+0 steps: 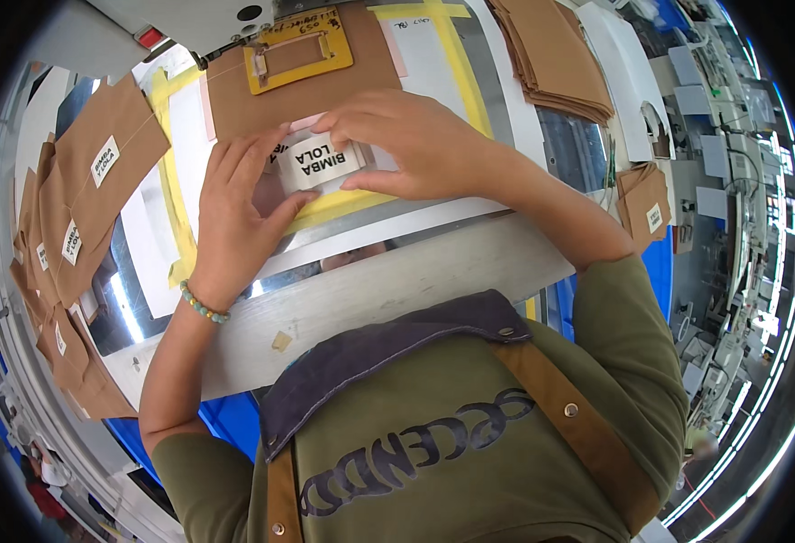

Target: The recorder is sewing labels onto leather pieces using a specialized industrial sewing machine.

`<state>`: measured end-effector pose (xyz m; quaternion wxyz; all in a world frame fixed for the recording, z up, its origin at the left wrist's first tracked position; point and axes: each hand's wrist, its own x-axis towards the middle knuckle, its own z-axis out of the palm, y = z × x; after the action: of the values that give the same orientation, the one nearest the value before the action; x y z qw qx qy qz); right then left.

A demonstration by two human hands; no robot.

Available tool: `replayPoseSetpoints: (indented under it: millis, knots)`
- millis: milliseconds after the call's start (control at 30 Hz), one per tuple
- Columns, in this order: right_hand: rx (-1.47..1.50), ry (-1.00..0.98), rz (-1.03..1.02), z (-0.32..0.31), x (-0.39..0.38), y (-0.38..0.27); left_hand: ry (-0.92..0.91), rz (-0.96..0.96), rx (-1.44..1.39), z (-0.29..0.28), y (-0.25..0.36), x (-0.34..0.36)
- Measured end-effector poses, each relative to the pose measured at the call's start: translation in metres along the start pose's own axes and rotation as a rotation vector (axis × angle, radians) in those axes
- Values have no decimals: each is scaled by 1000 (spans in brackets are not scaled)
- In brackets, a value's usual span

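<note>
White labels [318, 163] gripped by left hand [232, 201], right hand [420, 143]; taped sheet [427, 61] beneath, workshop [739, 240] around.

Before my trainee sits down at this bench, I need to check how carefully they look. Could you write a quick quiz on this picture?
1. True or false: a beaded bracelet circles the person's left wrist.
2. Fill the gap: beyond the hands, a ____ frame lies on a brown panel.
3. What is between the left hand and the right hand?

Key:
1. True.
2. Yellow.
3. White labels with black print.
</note>
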<state>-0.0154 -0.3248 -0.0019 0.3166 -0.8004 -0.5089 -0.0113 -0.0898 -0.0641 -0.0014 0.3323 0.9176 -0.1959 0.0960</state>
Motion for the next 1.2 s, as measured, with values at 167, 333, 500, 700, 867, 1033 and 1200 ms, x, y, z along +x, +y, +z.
replayPoseSetpoints:
  millis: [167, 333, 500, 700, 867, 1033, 1200]
  knots:
    - [-48, -47, 14, -3, -3, -1, -10, -64, -89, -6, 5, -5]
    - [2, -59, -32, -3, 2, 0, -6, -248, -437, -5, -18, -11]
    - [-3, -132, -45, -7, 5, -3, 134, -273, -399, -7, -23, -6]
    - [64, -129, 21, -22, 17, -7, 335, -318, -651, -33, -34, 10]
    - [-65, 226, -99, -28, 48, -3, 223, -470, -936, -29, -33, 20]
    - [-79, 194, -62, -7, 56, -3, 173, -523, -1063, -15, -32, 31]
    - [-116, 158, -76, -3, 55, 14, 125, -617, -1066, -8, -39, 39]
